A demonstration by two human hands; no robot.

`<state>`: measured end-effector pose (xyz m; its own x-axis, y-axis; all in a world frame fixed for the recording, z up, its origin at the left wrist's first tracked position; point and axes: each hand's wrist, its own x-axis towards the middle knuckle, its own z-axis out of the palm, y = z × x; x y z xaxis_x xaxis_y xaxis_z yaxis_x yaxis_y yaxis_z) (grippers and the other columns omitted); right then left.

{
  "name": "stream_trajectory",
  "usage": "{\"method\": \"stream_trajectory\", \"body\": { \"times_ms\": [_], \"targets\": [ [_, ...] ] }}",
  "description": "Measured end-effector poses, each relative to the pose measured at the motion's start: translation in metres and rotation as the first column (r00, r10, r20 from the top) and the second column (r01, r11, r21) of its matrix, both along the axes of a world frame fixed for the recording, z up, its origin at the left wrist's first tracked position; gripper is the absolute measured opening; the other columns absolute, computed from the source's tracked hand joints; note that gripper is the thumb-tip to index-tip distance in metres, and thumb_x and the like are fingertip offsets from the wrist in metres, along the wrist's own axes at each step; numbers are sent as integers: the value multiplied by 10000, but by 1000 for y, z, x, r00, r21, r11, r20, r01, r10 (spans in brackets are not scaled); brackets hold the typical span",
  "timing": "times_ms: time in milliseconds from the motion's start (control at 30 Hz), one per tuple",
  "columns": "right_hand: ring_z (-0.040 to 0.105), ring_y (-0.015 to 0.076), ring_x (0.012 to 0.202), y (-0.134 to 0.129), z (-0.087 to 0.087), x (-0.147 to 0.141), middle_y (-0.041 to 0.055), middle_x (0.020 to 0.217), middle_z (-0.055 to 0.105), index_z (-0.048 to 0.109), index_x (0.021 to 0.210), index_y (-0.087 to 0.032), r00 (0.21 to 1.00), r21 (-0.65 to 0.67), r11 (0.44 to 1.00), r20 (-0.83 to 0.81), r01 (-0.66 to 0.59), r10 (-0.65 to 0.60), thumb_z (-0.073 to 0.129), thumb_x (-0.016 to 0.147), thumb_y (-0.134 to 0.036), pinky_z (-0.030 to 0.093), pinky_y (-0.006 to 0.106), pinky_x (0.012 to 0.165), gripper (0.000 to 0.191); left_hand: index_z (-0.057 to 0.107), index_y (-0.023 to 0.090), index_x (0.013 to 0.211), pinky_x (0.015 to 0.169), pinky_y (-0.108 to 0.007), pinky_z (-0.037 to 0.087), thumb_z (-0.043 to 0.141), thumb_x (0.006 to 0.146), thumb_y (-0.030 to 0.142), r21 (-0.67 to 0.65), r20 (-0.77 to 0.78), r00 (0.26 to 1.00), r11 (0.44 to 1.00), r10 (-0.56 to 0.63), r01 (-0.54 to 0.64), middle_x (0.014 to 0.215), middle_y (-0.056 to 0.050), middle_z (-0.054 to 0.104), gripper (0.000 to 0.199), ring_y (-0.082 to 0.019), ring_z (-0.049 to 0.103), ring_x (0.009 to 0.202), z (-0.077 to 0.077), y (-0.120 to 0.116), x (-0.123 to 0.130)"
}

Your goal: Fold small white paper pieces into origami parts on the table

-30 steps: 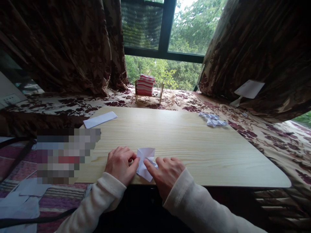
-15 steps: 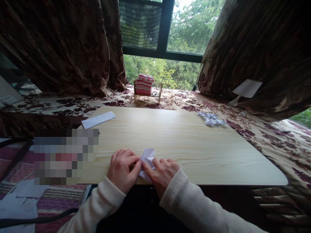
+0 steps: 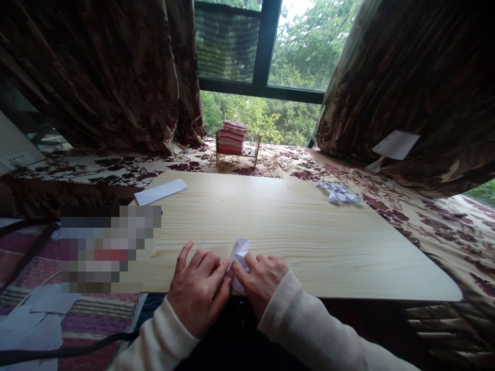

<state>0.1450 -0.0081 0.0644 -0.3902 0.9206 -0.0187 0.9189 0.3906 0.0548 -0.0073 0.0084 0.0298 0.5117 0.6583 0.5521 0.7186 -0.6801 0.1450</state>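
Small, creased piece of white paper (image 3: 241, 248) lies near the front edge of a pale, wood-grained tabletop (image 3: 290, 226) with rounded corners, between the two hands. Its upper part shows angular folded facets; the lower part is partly covered by fingers. Left hand (image 3: 199, 291): palm down, fingers loosely spread, outermost finger lifted, thumb and forefinger at the paper's left side. Right hand (image 3: 263, 283): fingers curled, thumb side on the paper's right side. Both touch the paper; whether either pinches it or only presses it cannot be told. Both cuffs are off-white, soft-looking knit. At the far left of the tabletop: a flat, folded white paper strip (image 3: 161, 192), smooth and oblong. At the far right: a cluster of crisp, pointed white folded-paper pieces (image 3: 340, 194), overlapping. Beyond the tabletop, a floral cloth (image 3: 301, 164), maroon on cream, bears a small tan rack (image 3: 256, 153) holding a stack of pink-and-white striped cloths (image 3: 232, 138), soft-edged and layered, and a white lamp (image 3: 396, 144) with a flat, angular head.
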Motion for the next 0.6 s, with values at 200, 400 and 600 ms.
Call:
{"method": "stream_trajectory", "body": {
  "times_ms": [200,400,600],
  "targets": [
    [602,255,742,-1,9,2,100,897,612,473,1178,-195,1000,-64,998,-3,-21,21,396,827,-242,390,340,553,362,633,192,883,995,-507,212,434,812,253,49,-16,1000,999,1,0,778,-28,597,220,-188,521,837,-2,-2,0],
    [601,262,763,2,7,-3,101,904,607,463,1188,-199,1000,-98,995,-1,-8,8,389,826,-264,407,345,575,375,624,192,835,1001,-510,203,431,815,252,18,23,1000,1000,-4,3,821,-28,598,203,-192,518,878,-5,-2,0],
    [605,250,762,-1,11,4,86,903,615,474,1184,-220,1000,-103,995,6,-9,9,403,818,-244,394,319,559,374,622,185,904,991,-515,217,441,811,260,14,19,1000,1000,10,-10,809,-34,593,217,-196,516,860,-5,-2,-1]
  ]
}}
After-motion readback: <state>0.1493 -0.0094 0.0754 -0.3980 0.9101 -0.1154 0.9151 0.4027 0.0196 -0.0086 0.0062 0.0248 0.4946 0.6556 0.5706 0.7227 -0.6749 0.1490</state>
